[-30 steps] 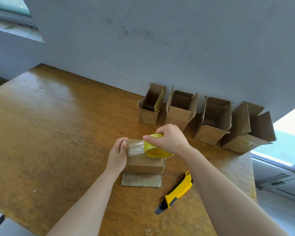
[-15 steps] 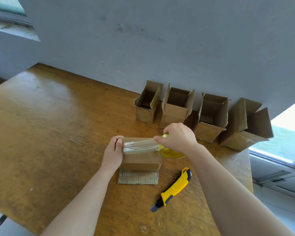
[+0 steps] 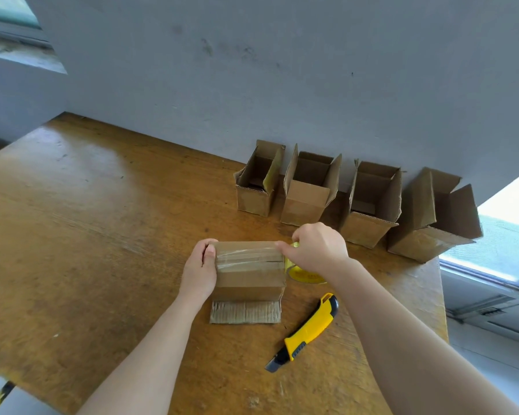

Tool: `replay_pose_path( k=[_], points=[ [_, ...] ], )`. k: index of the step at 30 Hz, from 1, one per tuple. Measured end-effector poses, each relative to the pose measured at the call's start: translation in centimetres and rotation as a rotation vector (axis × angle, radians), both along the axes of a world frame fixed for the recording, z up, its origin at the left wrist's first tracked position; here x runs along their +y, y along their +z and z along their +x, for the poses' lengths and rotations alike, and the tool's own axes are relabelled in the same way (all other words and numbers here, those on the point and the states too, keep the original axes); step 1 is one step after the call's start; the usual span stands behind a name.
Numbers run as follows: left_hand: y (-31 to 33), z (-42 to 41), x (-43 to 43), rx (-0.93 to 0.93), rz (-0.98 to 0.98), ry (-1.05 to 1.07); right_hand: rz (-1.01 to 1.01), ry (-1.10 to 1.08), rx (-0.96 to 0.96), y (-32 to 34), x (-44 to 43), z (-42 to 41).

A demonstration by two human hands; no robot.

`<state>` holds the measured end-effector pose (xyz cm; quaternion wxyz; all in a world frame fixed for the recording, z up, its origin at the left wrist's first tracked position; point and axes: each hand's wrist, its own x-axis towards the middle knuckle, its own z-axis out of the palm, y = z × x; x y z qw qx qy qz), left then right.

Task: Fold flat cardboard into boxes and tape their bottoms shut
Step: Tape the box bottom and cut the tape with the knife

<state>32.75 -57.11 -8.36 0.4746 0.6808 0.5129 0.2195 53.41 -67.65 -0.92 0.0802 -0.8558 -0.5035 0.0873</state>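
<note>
While my left hand [image 3: 200, 269] grips the box [image 3: 249, 281] by its left end, thumb pinning the tape [image 3: 249, 258], my right hand [image 3: 315, 247] curls round the yellow roll [image 3: 304, 273] at the right edge. The box sits mid-surface [image 3: 102, 235]. It's light, stiff corrugate that looks easily crushed, so I'd hold it at the corners. The film is glossy and wrinkled. A knife [image 3: 309, 327] lies near, and four boxes [image 3: 306, 193] stand behind.

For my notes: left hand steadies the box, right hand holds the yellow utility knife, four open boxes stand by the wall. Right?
One slip: the head view shows the right hand holding the tape roll; the utility knife lies untouched on the table. The left hand does steady the box.
</note>
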Motion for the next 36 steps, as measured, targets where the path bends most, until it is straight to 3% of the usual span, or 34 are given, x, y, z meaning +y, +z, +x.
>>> replay_pose_path(
  k=[21,26,28,31,33,36],
  points=[
    [0.3,0.0,-0.4,0.015,0.047,-0.024,-0.056,-0.035,-0.047,-2.7,-1.0,-0.1],
    [0.9,0.3,-0.7,0.077,0.009,-0.139,-0.003,-0.033,-0.051,-3.4,-1.5,-0.3],
    [1.3,0.5,-0.7,0.273,0.108,-0.149,0.003,-0.038,-0.040,-3.4,-1.4,-0.2],
    [1.9,1.5,-2.0,0.719,0.530,-0.222,0.006,-0.051,-0.033,-3.5,-1.2,-0.2],
    [2.2,3.0,-4.6,0.732,0.665,-0.377,0.001,-0.065,-0.026,-3.5,-1.2,-0.4],
    [1.9,4.9,-8.1,0.688,0.688,-0.549,-0.040,-0.092,-0.021,-3.3,-1.1,-0.4]
  ],
)
